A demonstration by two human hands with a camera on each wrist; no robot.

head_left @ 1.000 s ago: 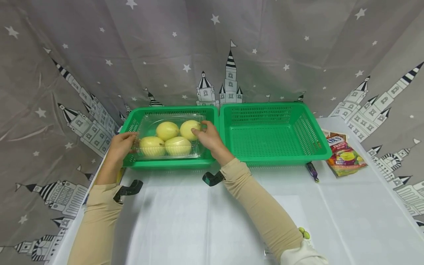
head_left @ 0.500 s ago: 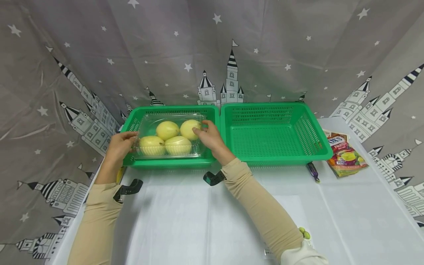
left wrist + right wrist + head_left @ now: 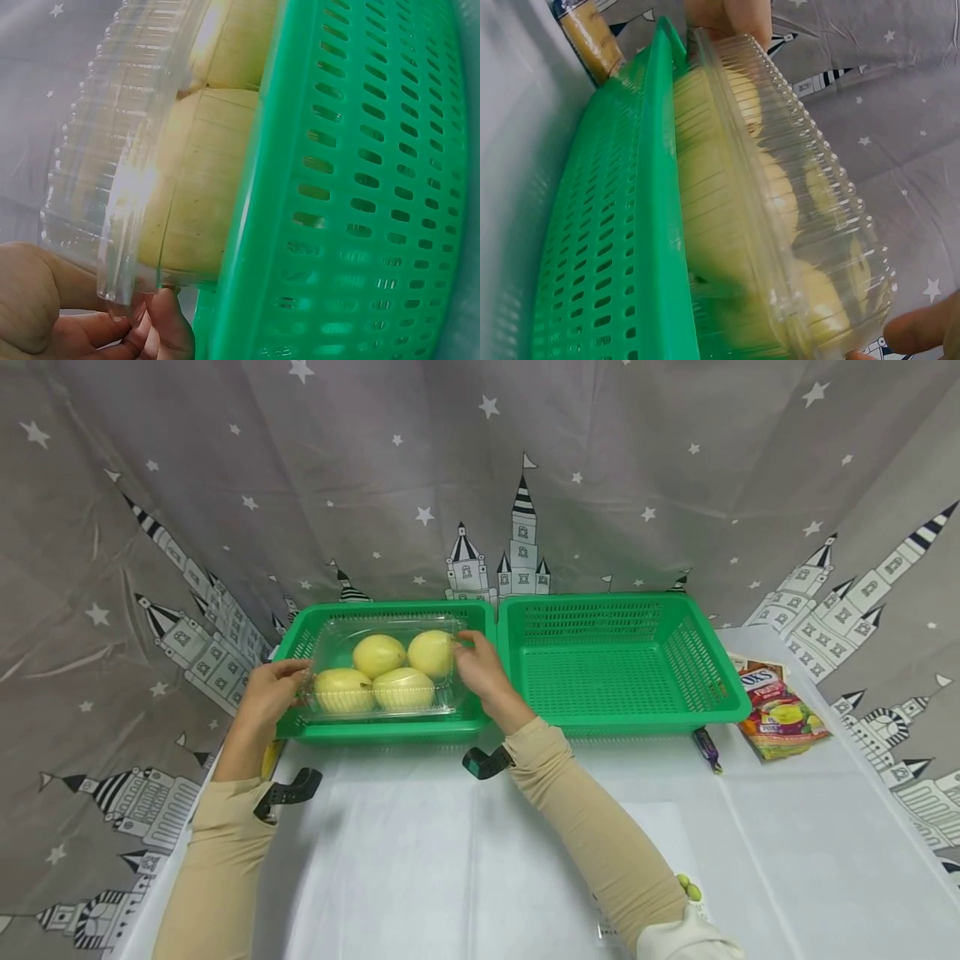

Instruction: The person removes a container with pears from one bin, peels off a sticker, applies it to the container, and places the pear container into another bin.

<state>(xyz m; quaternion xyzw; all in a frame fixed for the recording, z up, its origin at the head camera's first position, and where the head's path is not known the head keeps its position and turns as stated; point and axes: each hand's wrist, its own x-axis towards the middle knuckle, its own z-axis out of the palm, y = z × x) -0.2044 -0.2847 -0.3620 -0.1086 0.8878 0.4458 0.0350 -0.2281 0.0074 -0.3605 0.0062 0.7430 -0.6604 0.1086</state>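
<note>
In the head view, a clear plastic clamshell box (image 3: 390, 703) of several smooth yellow fruits, like mangoes (image 3: 378, 656), sits in the mouth of the left green basket (image 3: 390, 729). My left hand (image 3: 268, 695) pinches the box's left end; the left wrist view shows thumb and fingers (image 3: 166, 319) at the lip of its rim. At the opposite end, my right hand (image 3: 487, 678) holds the box by its right edge. One right-hand digit (image 3: 915, 330) stands just off the lid in the right wrist view; its other fingers are mostly hidden.
A second green basket (image 3: 592, 685) adjoins on the right, nothing inside. Beyond it lie a red Fox's sweets packet (image 3: 783, 714) and a small purple wrapped sweet (image 3: 707, 750). A green-printed pack (image 3: 690, 889) is partly under the right sleeve. Something yellow (image 3: 272, 758) lies beside the left wrist.
My right thumb has drawn back from the top of the lid to the box's right edge. My left hand and the box have hardly moved.
</note>
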